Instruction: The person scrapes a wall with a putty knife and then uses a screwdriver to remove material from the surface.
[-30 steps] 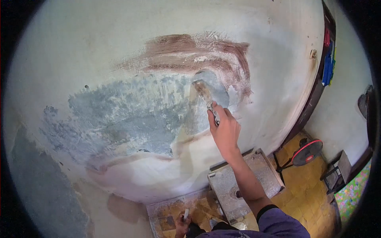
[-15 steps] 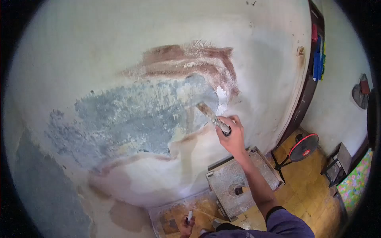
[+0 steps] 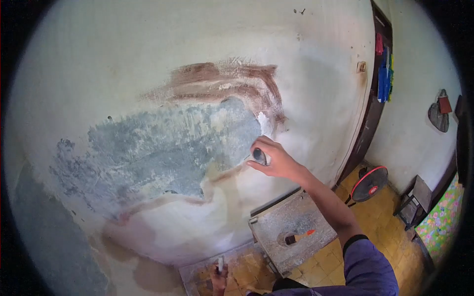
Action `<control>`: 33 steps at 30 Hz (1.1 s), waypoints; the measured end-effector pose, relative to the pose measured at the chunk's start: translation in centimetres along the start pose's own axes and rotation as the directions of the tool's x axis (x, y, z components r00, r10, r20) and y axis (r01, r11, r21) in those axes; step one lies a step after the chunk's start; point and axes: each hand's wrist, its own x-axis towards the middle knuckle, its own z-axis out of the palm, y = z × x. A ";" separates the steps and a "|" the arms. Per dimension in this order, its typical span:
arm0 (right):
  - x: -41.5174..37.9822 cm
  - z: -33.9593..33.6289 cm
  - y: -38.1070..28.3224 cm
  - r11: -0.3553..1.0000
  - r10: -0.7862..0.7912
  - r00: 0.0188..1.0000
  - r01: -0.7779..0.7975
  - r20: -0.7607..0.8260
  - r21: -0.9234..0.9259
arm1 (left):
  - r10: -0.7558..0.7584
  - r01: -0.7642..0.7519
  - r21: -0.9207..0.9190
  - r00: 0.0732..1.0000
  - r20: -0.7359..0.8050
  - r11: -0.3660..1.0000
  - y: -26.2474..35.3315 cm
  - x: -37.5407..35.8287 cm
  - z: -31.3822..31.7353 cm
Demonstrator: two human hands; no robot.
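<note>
My right hand [image 3: 272, 159] is closed around a putty knife at the wall. The round butt of its handle [image 3: 259, 156] faces me, and the blade is hidden behind the fingers. The hand is at the right end of a rough grey patch [image 3: 168, 140], just below a strip of white filler [image 3: 263, 122]. Brown smears [image 3: 197, 81] border the patch above and below. Low in the view, my left hand [image 3: 218, 280] is closed around a slim, pale thing [image 3: 220, 263] whose kind I cannot make out.
A dusty stool-like table [image 3: 276, 222] stands against the wall below my right arm, with a paintbrush [image 3: 298, 237] on it. To the right are a black and red fan [image 3: 370, 184], a small dark stool [image 3: 414, 201] and a dark door frame [image 3: 363, 133].
My right hand has moved left and slightly up, turning so the putty knife's blade no longer shows. The view has shifted slightly. My left hand still grips the pale thing.
</note>
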 end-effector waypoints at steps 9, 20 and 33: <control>3.5 3.4 4.3 0.945 -0.318 0.920 0.326 0.230 0.003 | -0.033 0.060 0.110 0.972 -0.232 0.992 -0.7 -4.5 2.3; 7.7 7.7 9.9 0.644 -0.764 0.642 0.765 0.064 0.021 | -0.106 0.114 0.011 0.947 -0.303 0.993 -5.5 -15.2 5.6; 6.5 2.3 10.2 0.563 -0.816 0.578 0.799 0.016 -0.212 | -0.043 0.074 0.075 0.933 -0.358 0.994 -4.3 -15.5 2.9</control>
